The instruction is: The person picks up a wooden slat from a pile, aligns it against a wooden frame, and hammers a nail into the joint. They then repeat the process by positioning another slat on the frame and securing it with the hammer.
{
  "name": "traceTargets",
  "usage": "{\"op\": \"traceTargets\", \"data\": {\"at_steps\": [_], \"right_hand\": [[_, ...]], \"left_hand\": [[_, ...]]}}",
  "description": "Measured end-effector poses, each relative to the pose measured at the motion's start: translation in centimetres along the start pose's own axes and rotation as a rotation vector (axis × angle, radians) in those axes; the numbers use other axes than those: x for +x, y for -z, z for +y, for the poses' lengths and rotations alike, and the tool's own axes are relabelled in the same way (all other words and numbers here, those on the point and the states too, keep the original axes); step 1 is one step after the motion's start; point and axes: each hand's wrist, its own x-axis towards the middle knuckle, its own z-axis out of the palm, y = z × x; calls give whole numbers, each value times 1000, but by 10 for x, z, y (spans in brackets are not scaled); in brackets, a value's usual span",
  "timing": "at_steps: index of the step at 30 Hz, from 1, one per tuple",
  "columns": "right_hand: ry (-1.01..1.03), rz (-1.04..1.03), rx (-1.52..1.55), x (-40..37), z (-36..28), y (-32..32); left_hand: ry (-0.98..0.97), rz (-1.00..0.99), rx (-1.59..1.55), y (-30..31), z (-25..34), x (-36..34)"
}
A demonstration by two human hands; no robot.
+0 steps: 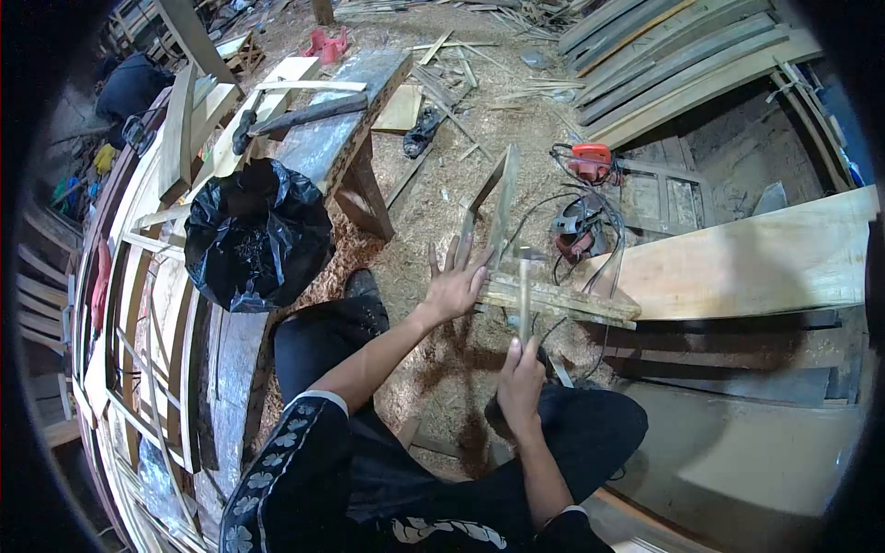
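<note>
My left hand (452, 288) lies with its fingers spread against the corner of a wooden frame (562, 300), its thumb near the joint. One part of the frame stretches right as narrow strips, and another board (506, 198) rises away from me. My right hand (522, 376) is wrapped round the handle of a hammer (525, 300), held upright. The hammer's head overlaps the frame just right of my left fingers. My bent legs are below the frame.
To the left, a black plastic bag (253, 241) with small dark pieces inside rests on a bench (240, 369). A circular saw (579, 235) and a red power tool (590, 162) with loose cords lie beyond the frame. A wide plank (737, 263) extends right. Sawdust covers the floor.
</note>
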Motion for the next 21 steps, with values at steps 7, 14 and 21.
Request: {"op": "traceTargets", "data": {"at_steps": [7, 14, 21], "right_hand": [[1, -24, -5, -1, 9, -8], [-6, 26, 34, -1, 16, -11], [12, -45, 10, 0, 2, -3]], "left_hand": [[15, -22, -46, 4, 4, -2], [61, -140, -48, 8, 3, 1], [15, -26, -54, 5, 1, 7]]}}
